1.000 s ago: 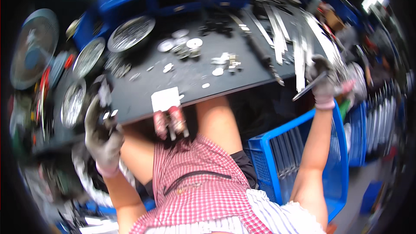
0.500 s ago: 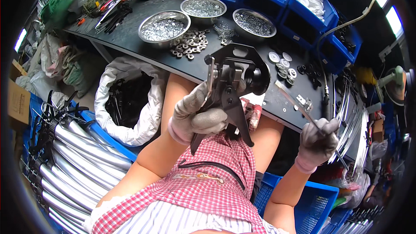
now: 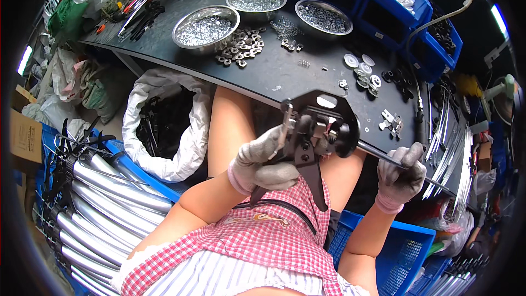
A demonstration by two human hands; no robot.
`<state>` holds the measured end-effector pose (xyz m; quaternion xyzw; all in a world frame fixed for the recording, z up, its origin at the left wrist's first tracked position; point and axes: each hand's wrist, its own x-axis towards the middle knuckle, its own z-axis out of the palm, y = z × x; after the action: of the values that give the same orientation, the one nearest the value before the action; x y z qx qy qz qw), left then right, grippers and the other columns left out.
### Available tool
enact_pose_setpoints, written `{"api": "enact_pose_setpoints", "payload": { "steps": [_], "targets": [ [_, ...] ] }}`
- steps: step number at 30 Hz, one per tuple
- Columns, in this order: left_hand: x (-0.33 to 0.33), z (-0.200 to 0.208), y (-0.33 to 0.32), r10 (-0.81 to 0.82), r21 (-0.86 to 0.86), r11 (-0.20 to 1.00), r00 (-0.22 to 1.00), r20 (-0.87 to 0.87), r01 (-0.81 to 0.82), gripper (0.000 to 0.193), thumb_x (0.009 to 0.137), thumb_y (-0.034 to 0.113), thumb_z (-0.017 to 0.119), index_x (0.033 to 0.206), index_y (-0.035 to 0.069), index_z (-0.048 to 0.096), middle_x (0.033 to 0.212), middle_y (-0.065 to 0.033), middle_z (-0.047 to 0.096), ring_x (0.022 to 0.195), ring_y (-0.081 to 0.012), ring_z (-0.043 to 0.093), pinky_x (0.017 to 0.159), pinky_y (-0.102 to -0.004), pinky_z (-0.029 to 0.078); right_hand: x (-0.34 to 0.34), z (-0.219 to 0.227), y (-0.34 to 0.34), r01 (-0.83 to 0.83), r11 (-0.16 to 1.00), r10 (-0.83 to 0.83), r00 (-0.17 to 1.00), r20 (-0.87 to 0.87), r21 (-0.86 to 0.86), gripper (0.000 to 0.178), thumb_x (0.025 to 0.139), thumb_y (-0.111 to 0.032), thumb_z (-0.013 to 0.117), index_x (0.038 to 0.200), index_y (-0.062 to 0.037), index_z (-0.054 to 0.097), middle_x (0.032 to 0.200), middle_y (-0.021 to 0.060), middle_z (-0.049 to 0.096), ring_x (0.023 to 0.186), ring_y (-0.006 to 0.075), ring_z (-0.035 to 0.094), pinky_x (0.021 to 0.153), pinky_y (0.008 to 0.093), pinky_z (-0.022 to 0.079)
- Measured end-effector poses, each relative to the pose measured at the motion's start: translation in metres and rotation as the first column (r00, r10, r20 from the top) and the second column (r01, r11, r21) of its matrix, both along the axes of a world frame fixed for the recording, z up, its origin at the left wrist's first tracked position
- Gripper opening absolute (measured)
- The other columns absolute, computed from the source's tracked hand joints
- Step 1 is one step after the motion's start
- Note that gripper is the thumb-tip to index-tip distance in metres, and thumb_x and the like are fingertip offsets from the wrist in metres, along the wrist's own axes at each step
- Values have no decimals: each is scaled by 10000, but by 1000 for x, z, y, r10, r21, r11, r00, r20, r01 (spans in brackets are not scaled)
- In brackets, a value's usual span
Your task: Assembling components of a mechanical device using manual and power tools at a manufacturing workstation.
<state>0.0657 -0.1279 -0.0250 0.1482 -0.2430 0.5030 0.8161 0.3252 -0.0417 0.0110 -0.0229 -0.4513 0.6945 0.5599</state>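
Item 1: black metal mechanism (image 3: 304, 159), with a curved bracket on top and two lever-like legs below, raised over the person's lap in front of the table edge. Left hand (image 3: 260, 165), grey-gloved, clamped on its left side.

Item 2: slender metal rod (image 3: 383, 157), gripped in the gloved right hand (image 3: 401, 176). One end reaches the right side of the mechanism — whether it touches or enters cannot be told. The other end slants past the glove, low to the right. The hands are apart from each other.

Labels and writing: a cardboard box (image 3: 26, 137) at far left, printed with small dark marks, too small to read; blue bins (image 3: 378, 22) at the table's rear, with small pale labels (image 3: 378, 35) on their fronts, also illegible. Red-checked apron (image 3: 219, 246), bearing a yellowish embroidered motif (image 3: 263, 219), whose details are unclear.

On the black table (image 3: 307, 85): three steel bowls (image 3: 204, 49) of small metal parts; a heap of ring-ended fittings (image 3: 241, 49) just beside the left bowl; a cluster of pale discs (image 3: 366, 71); flat metal clips (image 3: 391, 123) nearer the right hand; long thin strips (image 3: 438, 131) along the right end.

Beside the table: a white sack (image 3: 189, 151) holding dark parts, at the person's left; a stack of silvery tubes (image 3: 109, 186) with black end fittings, lower left; a blue crate (image 3: 402, 255) below the right forearm.
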Motion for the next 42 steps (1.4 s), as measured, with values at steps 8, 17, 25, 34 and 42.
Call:
{"api": "enact_pose_setpoints", "payload": {
  "steps": [8, 17, 25, 34, 42],
  "targets": [
    [12, 2, -14, -44, -173, 985, 980, -193, 10, 745, 918, 280, 678, 1518, 78, 284, 1394, -185, 485, 417, -1, 360, 390, -168, 277, 10, -10, 6, -50, 998, 48, 997, 58, 47, 257, 960, -222, 479, 833, 2, 467, 612, 134, 493, 455, 181, 423, 414, 300, 321],
    [17, -23, 5, -37, -118, 993, 978, -204, 13, 619, 970, 332, 591, 1485, 80, 357, 1410, -231, 483, 468, -15, 426, 401, -170, 296, 14, -9, -1, -62, 976, -12, 943, 333, 211, 418, 1005, -371, 491, 906, 22, 595, 701, 181, 583, 487, 139, 448, 421, 266, 339],
    [19, -30, 11, -156, -121, 982, 985, -73, 146, 593, 989, 360, 548, 1458, 37, 383, 1383, -234, 505, 449, -24, 425, 389, -185, 298, 18, -11, -4, -121, 941, 7, 940, 341, 315, 420, 995, -346, 503, 737, -21, 567, 702, 142, 569, 543, 161, 487, 463, 298, 354],
    [31, -39, 8, -151, -16, 988, 986, -70, 151, 645, 987, 412, 522, 1440, -21, 371, 1319, -179, 566, 421, -38, 406, 396, -191, 301, 18, -5, -2, -181, 946, 66, 919, 389, 268, 405, 981, -335, 510, 693, -53, 553, 689, 134, 573, 537, 148, 474, 468, 289, 353],
    [14, -25, 12, -57, -176, 984, 969, -239, 15, 576, 1003, 380, 500, 1434, 13, 394, 1329, -160, 563, 435, -49, 391, 396, -196, 297, -4, -18, -6, -111, 968, 161, 963, 216, -226, 335, 995, -339, 451, 820, -54, 457, 559, 87, 458, 409, 130, 373, 431, 273, 311]
  ]
}}
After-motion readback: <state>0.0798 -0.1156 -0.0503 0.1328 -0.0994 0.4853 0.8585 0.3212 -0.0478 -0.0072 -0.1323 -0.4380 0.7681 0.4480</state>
